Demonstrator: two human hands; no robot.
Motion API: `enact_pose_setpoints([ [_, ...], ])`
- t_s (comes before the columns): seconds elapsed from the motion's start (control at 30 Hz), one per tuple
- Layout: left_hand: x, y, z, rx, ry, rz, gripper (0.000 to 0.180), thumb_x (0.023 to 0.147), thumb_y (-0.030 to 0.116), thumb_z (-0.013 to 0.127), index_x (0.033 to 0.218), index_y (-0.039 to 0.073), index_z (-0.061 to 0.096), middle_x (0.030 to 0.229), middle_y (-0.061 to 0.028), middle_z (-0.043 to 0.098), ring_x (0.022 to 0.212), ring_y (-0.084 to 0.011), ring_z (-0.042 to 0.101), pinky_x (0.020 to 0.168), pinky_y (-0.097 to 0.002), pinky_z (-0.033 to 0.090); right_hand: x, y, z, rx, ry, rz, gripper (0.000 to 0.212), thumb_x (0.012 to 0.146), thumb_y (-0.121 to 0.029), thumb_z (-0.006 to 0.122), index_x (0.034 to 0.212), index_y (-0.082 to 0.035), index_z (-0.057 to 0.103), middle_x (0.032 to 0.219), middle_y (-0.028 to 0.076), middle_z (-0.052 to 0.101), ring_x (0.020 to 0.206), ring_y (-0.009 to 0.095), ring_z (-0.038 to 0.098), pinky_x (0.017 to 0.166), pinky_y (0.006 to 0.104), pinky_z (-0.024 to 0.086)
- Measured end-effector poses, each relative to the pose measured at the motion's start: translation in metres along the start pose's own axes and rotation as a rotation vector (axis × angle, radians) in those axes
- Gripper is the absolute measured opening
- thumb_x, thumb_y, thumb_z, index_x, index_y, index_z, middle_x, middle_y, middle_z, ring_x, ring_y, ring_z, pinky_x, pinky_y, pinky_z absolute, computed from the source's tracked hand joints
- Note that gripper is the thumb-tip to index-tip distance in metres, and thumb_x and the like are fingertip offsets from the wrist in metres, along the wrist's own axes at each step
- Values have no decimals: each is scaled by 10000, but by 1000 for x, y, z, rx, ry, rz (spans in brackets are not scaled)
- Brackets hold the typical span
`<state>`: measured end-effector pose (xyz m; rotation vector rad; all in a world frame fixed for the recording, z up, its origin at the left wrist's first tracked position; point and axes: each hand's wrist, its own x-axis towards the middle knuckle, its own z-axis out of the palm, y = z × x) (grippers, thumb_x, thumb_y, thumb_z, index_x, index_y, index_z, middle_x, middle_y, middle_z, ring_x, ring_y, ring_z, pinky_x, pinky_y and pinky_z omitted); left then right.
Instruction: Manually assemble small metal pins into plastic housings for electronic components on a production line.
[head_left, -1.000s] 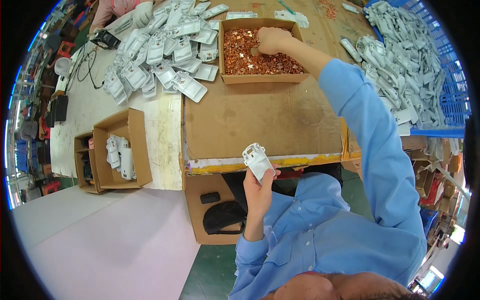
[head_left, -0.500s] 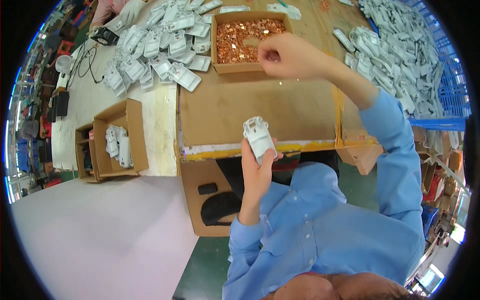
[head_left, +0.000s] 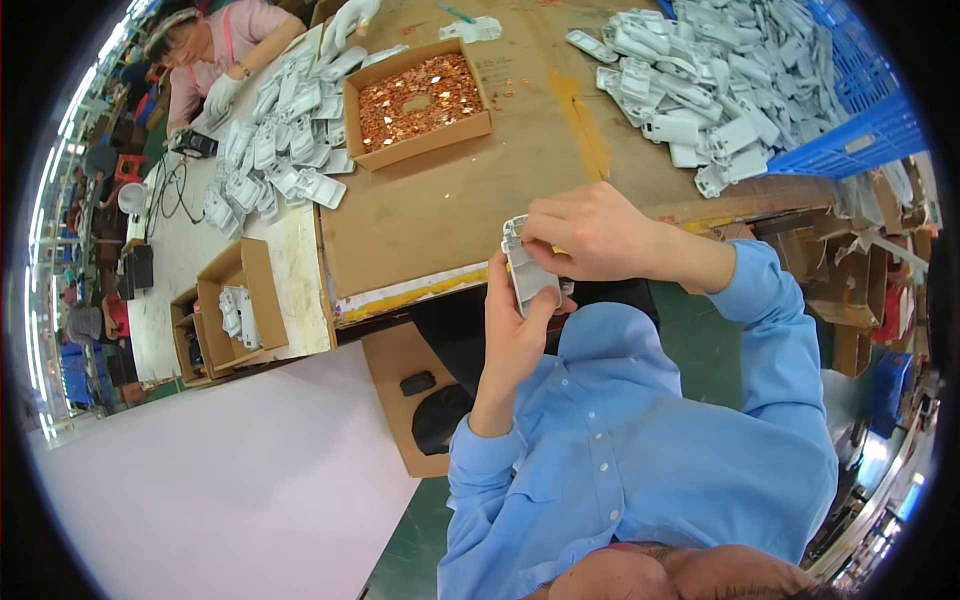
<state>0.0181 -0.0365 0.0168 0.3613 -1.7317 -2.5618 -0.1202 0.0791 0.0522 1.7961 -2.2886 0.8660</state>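
Observation:
My left hand (head_left: pixel 510 345) grips a white plastic housing (head_left: pixel 532 282), long and shallow, just off the table's near edge. Its hollow face is turned up, with my thumb lying over the lower end. At the upper end, my right hand (head_left: pixel 597 235) has its fingers pinched together against the housing. Whatever those fingertips hold, if anything, is hidden. Beyond my hands, an open cardboard box (head_left: pixel 432 142) holds a layer of small copper-coloured metal pieces (head_left: pixel 385 112), with a bare patch of its bottom showing.
Left of the box spreads a heap of white housings (head_left: pixel 268 150); a co-worker (head_left: pixel 250 30) with white gloves is beside it. Another heap (head_left: pixel 700 85) lies at right against a blue crate (head_left: pixel 850 135). A smaller cardboard box (head_left: pixel 262 290) with white parts stands at left.
My right hand has come back from the copper-piece box to the housing in my left hand. The view has shifted, and more of the co-worker shows.

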Motion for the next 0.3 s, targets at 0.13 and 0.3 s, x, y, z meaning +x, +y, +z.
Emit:
enact_pose_setpoints([
  [0.13,-4,1,16,-19,39,48,428,841,-16,500,1254,19,392,964,-103,615,768,-161,653,697,-273,525,-14,-3,-4,46,59,18,123,751,-87,679,809,-90,571,710,38,564,612,256,589,502,361,456],
  [0.3,-8,-10,19,1,32,90,491,816,-15,512,1287,24,378,1052,-114,596,843,-171,651,745,-292,537,-25,-16,-17,319,55,343,231,785,-146,683,981,-88,574,824,86,590,719,264,621,603,384,488],
])
